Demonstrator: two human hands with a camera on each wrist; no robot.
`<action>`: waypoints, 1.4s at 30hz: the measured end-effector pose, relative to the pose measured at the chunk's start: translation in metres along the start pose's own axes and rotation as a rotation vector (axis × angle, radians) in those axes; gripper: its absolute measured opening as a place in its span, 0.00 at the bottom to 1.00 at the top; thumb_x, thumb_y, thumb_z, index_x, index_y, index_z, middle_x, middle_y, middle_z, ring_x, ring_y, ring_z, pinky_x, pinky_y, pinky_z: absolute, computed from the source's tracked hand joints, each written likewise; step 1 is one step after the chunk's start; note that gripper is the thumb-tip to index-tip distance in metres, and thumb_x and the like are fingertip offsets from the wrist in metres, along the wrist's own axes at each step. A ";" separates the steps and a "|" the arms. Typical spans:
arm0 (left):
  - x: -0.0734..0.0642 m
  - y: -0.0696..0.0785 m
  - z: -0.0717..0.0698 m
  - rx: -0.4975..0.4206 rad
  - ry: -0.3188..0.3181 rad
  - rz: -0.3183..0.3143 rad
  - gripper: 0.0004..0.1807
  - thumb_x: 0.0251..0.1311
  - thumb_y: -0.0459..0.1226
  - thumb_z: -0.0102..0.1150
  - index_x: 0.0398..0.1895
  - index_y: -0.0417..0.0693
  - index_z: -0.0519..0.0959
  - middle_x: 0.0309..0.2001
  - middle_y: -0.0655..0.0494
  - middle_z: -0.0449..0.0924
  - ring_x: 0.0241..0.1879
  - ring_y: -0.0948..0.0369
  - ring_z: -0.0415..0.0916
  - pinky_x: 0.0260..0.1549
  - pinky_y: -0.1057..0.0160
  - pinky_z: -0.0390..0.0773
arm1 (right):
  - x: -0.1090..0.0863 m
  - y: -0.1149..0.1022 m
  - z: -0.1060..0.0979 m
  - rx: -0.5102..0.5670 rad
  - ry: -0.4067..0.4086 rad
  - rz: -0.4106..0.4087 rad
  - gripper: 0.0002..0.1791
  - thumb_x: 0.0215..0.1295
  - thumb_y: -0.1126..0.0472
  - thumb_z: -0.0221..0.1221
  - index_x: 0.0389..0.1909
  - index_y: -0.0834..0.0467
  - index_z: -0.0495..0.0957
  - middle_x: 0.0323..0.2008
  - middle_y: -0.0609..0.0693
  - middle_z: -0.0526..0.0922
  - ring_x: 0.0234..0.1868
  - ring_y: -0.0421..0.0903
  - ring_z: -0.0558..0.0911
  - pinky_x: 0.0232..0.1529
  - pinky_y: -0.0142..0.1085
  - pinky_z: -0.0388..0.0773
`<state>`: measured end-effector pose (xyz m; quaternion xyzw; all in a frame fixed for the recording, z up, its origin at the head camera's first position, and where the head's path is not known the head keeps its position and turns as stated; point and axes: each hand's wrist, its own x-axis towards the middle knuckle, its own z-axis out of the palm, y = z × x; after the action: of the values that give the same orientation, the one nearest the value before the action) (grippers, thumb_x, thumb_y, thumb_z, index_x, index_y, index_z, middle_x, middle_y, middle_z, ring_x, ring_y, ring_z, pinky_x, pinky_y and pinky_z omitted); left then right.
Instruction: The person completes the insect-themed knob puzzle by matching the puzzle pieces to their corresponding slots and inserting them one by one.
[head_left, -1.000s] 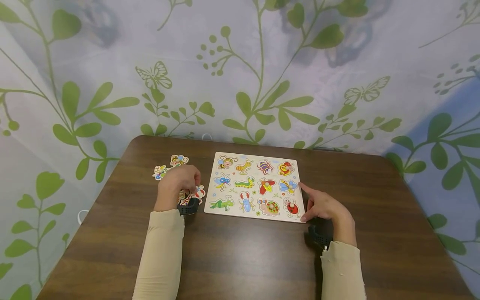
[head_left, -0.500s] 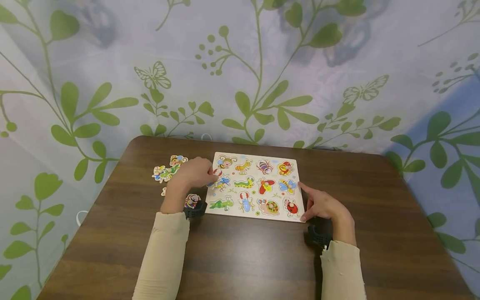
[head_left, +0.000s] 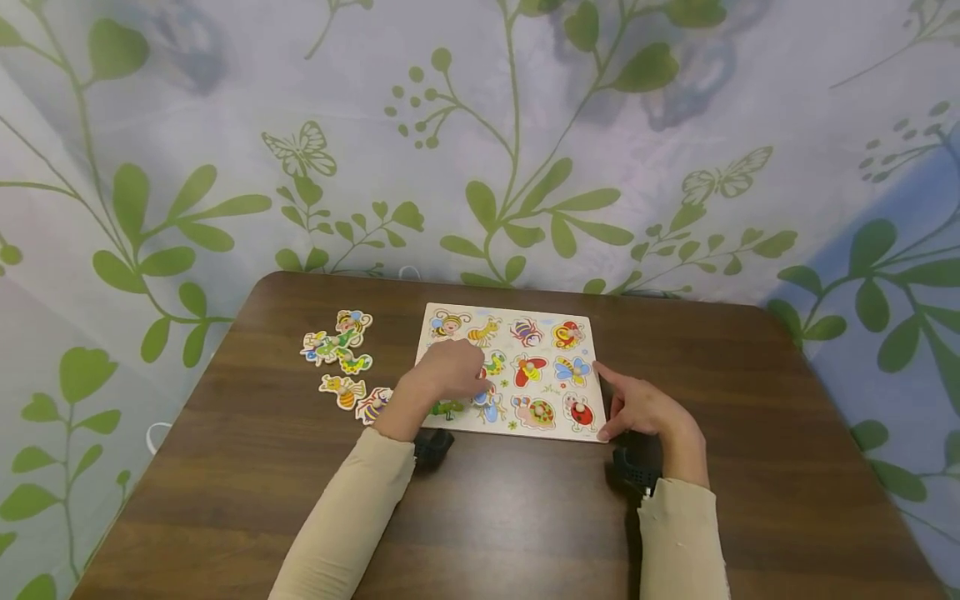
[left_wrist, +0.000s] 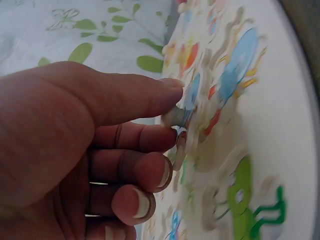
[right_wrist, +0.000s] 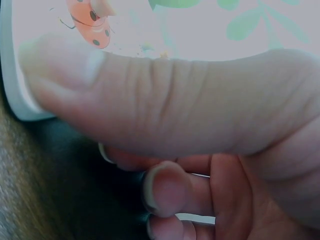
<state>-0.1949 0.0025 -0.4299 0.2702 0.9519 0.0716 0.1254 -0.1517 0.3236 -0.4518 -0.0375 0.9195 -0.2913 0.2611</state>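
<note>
My left hand (head_left: pixel 448 368) is over the left half of the wooden puzzle board (head_left: pixel 557 402). In the left wrist view its thumb and index finger pinch the knob (left_wrist: pixel 174 116) of a blue insect puzzle piece (left_wrist: pixel 193 91), seen edge-on close over the board. The printed stag beetle (left_wrist: pixel 235 70) shows just beyond it, with the green grasshopper picture (left_wrist: pixel 241 192) lower. My right hand (head_left: pixel 651 408) touches the board's right side, index finger along the edge and thumb on the near corner. Seen from the right wrist, that thumb lies across the corner beside the ladybug piece (right_wrist: pixel 90 22).
Left of the board lie several loose knobbed pieces, among them a bee (head_left: pixel 350 322), a caterpillar (head_left: pixel 354 361), a yellow ant-like insect (head_left: pixel 342 390) and a spider (head_left: pixel 372 405). The brown table (head_left: pixel 510 517) meets a leaf-patterned curtain (head_left: pixel 420 150) at its far edge.
My left hand has picked up the stag beetle piece from the loose pile and carried it right, onto the board above the printed beetle. My right hand stays at the board's edge.
</note>
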 end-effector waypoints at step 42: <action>-0.001 0.013 0.006 -0.004 -0.131 0.067 0.20 0.60 0.49 0.63 0.14 0.53 0.71 0.16 0.62 0.63 0.19 0.64 0.59 0.20 0.64 0.60 | 0.002 -0.001 0.001 -0.001 -0.003 0.031 0.66 0.41 0.55 0.77 0.78 0.46 0.43 0.27 0.53 0.76 0.28 0.48 0.72 0.32 0.38 0.67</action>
<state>-0.1857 0.0139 -0.4331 0.3058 0.9319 0.0597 0.1857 -0.1530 0.3217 -0.4532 -0.0240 0.9198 -0.2866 0.2667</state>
